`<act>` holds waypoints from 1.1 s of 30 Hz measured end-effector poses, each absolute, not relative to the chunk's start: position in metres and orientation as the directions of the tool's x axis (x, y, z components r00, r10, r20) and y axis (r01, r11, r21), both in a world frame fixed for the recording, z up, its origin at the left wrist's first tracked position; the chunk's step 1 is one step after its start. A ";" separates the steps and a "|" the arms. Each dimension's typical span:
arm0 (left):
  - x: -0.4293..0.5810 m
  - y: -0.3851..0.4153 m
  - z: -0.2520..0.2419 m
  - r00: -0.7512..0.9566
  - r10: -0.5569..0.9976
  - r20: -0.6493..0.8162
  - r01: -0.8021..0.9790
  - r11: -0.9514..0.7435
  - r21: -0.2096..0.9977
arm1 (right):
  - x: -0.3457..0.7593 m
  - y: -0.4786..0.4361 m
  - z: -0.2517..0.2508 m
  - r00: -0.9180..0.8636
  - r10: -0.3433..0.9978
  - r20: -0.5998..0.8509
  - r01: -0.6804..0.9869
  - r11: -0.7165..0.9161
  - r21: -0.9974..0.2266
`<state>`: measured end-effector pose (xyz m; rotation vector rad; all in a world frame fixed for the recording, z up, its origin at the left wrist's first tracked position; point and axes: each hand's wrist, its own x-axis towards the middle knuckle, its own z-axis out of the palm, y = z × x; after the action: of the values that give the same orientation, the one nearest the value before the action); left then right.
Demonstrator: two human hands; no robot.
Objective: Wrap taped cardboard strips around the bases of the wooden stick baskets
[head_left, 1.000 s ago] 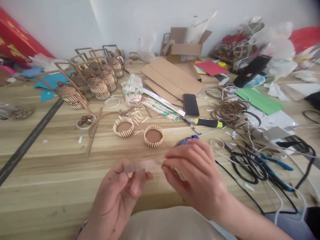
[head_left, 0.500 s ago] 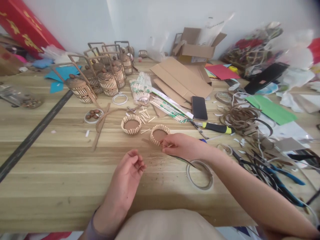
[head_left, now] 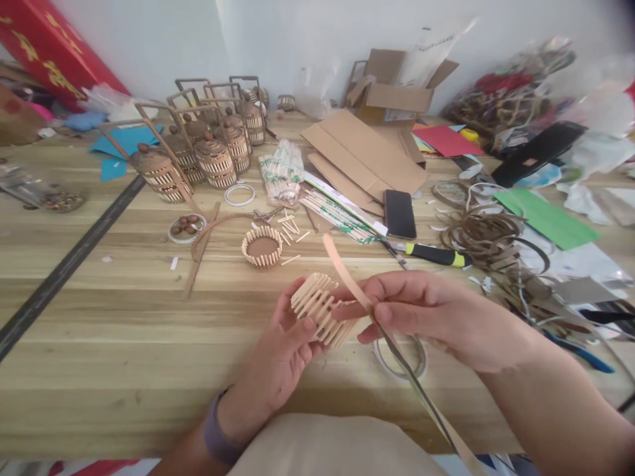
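Here, pinching a thin tan strip [head_left: 347, 271] tightly between thumb and fingers of the right hand [head_left: 426, 317], with its tail slanting past a tape roll [head_left: 423, 357] toward the near edge of the desk [head_left: 124, 344]. Just beside that, holding a ring of pale wooden sticks [head_left: 317, 307], tilted and raised off the desk, in the left hand [head_left: 278, 360], with the grip curled closed about its side. Facing, beyond, a second stick ring [head_left: 262, 260], upright near loose short sticks [head_left: 291, 260]; then a utility knife [head_left: 436, 255], round brown beads [head_left: 187, 228], a smartphone [head_left: 399, 213]; farther back, lidded baskets [head_left: 215, 165] and an open cardboard box [head_left: 397, 98].
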<state>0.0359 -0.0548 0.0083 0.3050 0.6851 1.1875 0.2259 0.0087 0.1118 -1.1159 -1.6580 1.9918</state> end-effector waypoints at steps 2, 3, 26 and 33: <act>0.035 -0.055 0.008 0.170 0.924 -0.343 -0.765 0.343 0.545 | 0.232 0.001 0.112 -0.606 0.728 -0.319 0.254 -0.203 -0.946; 0.035 -0.054 0.007 0.155 0.924 -0.351 -0.771 0.335 0.542 | 0.235 -0.003 0.111 -0.599 0.734 -0.321 0.286 -0.178 -0.941; 0.035 -0.058 0.008 0.085 0.949 -0.303 -0.766 0.256 0.589 | 0.242 -0.031 0.078 -0.504 0.786 -0.359 0.432 -0.131 -0.892; 0.034 -0.050 0.005 0.055 0.924 -0.380 -0.816 0.260 0.515 | 0.249 -0.020 0.103 0.032 0.999 -0.031 -0.461 -0.013 -0.887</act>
<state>0.0338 -0.0496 0.0052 0.1789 0.7305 1.3316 0.2494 -0.0204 0.1033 -0.8834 -0.8128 1.3869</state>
